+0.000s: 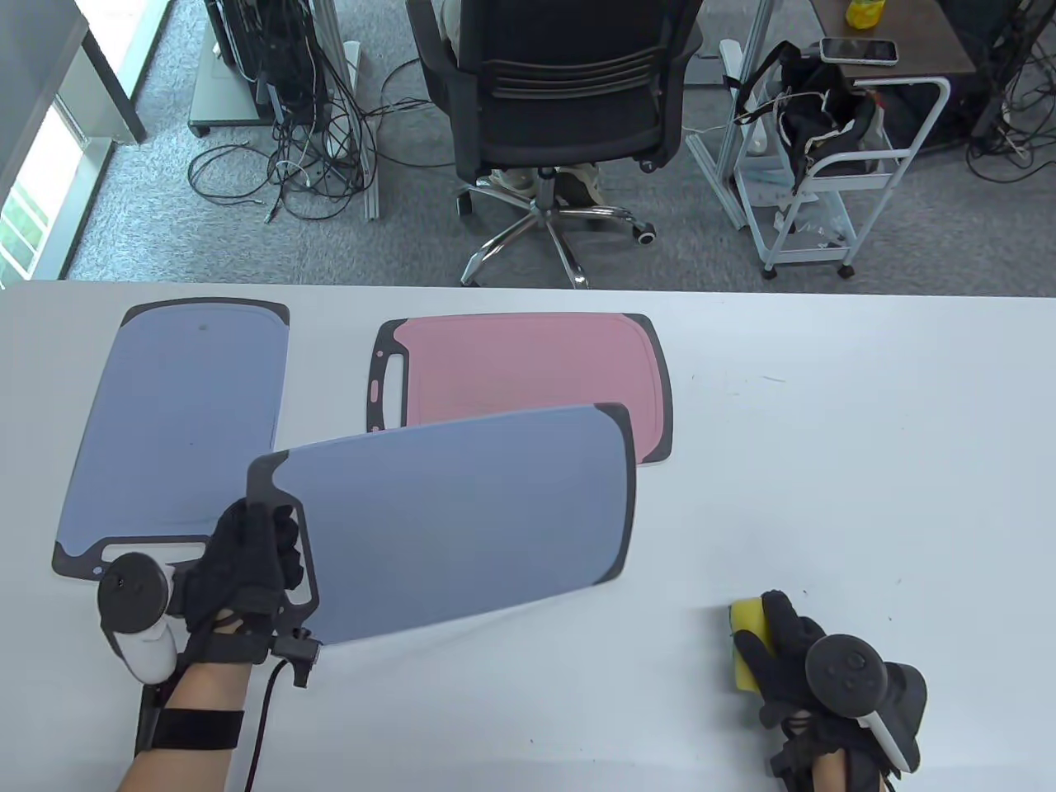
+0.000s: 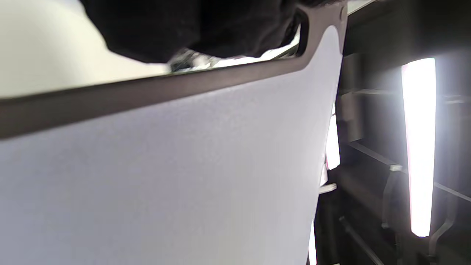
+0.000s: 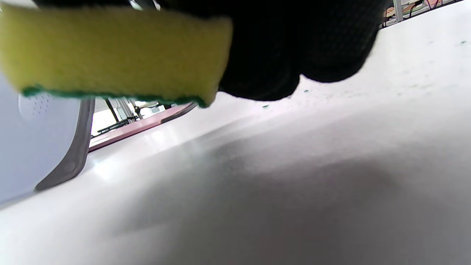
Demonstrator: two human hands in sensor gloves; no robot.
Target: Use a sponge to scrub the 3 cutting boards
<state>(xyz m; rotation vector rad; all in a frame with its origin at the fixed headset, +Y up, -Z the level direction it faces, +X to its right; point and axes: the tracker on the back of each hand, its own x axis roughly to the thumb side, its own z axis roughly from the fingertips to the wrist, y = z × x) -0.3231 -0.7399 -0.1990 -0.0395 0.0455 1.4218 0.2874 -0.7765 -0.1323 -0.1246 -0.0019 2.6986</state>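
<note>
White table (image 1: 866, 429): left hand (image 1: 239, 569) gripped the handle of a tilted blue-grey plastic cutting board (image 1: 462, 511); right hand (image 1: 792, 652) clasped a yellow rectangular sponge (image 1: 749, 639).

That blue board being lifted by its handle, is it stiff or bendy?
Probably stiff: the blue board, gripped only at its handle by the left hand, stays flat along its length. Likely light, since one hand carries it. Its smooth face looks slippery, though the dark rim may add grip.

Office chair (image 1: 569, 99), white cart (image 1: 833, 177), floor cables (image 1: 289, 165).
</note>
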